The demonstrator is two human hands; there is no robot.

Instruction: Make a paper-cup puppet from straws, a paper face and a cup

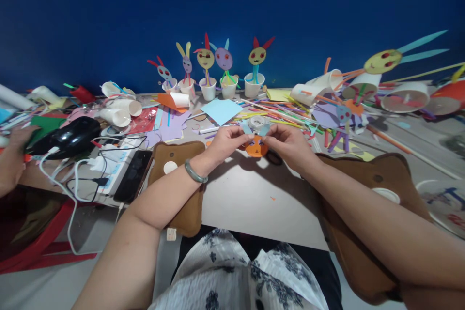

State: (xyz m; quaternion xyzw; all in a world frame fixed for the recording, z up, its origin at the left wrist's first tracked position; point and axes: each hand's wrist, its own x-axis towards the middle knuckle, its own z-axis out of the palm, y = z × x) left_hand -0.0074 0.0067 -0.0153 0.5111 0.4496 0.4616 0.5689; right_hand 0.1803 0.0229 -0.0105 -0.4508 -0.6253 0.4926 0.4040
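My left hand (225, 143) and my right hand (289, 144) pinch the two upper sides of an orange paper face (256, 149), held just above the table. The face has drawn eyes and a small mouth. Light blue paper pieces (264, 129) show at its top, between my fingertips; how they join the face is hidden. Just behind lies a roll of clear tape (255, 122). A black loop, perhaps a scissors handle (274, 157), lies beside my right fingers, partly covered. A light blue paper sheet (221, 110) rests farther back.
Paper cups (253, 88) with paper rabbit figures stand along the blue wall. Colored sticks (276, 112) are strewn behind my hands. Brown cushions (181, 203) lie under both forearms. At left are a power strip (118, 167), a phone (132, 177) and another person's hand (16, 150).
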